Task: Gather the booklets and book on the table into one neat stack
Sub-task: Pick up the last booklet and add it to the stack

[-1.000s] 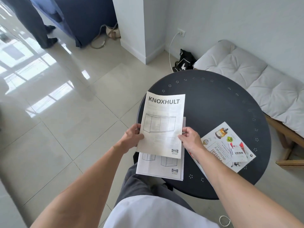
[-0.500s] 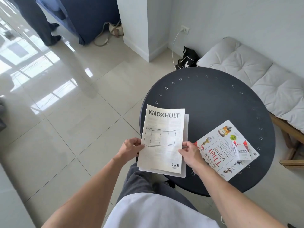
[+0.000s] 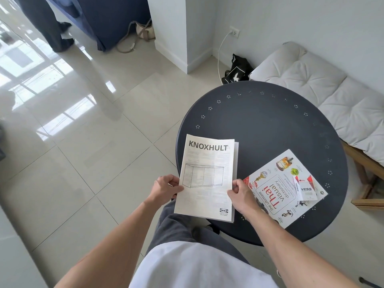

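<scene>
Bright daylight filled the room, even and soft. Strong glare sat on the glossy floor (image 3: 87, 129) at nine to ten o'clock, where window reflections burned out to white patches. The wall (image 3: 311, 19) at one o'clock was evenly lit, with no hard shadow. The table (image 3: 270, 125) stayed matte and dark, its top showing only a faint sheen. The top booklet (image 3: 207, 177) was sharp, its title crisp to read; the book (image 3: 284, 188) at three o'clock was likewise in focus. Wide-angle bending showed at the edges: floor tile lines curved toward nine o'clock, and the forearms stretched large at six o'clock. No motion blur appeared.
</scene>
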